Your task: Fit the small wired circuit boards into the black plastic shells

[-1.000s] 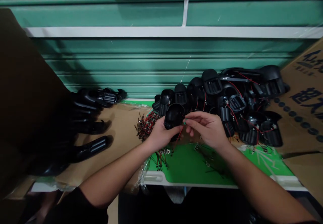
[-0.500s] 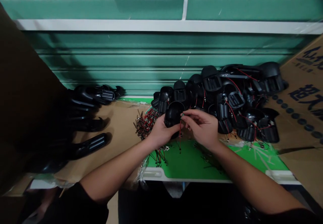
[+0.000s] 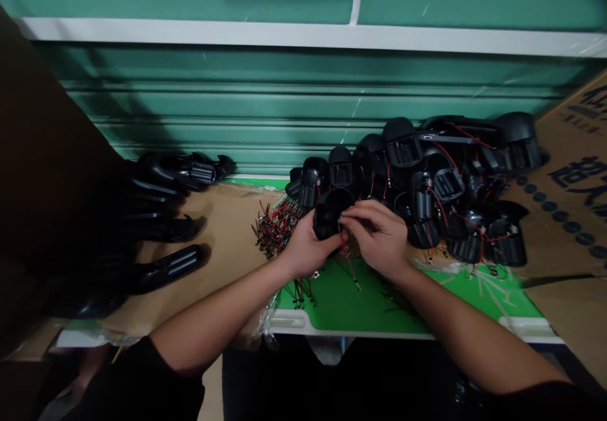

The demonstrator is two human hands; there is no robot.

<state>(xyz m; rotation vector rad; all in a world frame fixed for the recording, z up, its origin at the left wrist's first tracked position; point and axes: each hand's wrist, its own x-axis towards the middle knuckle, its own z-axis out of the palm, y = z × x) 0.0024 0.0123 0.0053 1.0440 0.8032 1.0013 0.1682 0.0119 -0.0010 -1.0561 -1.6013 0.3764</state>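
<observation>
My left hand (image 3: 306, 244) is closed around a black curved plastic housing (image 3: 332, 205), its thumb along the near side. My right hand (image 3: 379, 234) pinches the end of a red wire lead (image 3: 348, 260) at the housing's right edge. The small part between those fingertips is mostly hidden. The lead hangs down over the green tabletop, with a small metal piece at its lower end. Just left of the left hand lies a dense bundle of red and black wire leads (image 3: 275, 228).
Several black housings with red wires (image 3: 441, 184) are piled at the right, by a printed cardboard box (image 3: 578, 174). More black housings (image 3: 165, 269) lie on cardboard (image 3: 227, 225) at the left. A green table (image 3: 332, 310) with a white edge stands before a green shutter (image 3: 237, 105).
The housing has tilted so that its hollow side shows more. The lead's hanging end has swung to the right. The camera view has shifted slightly.
</observation>
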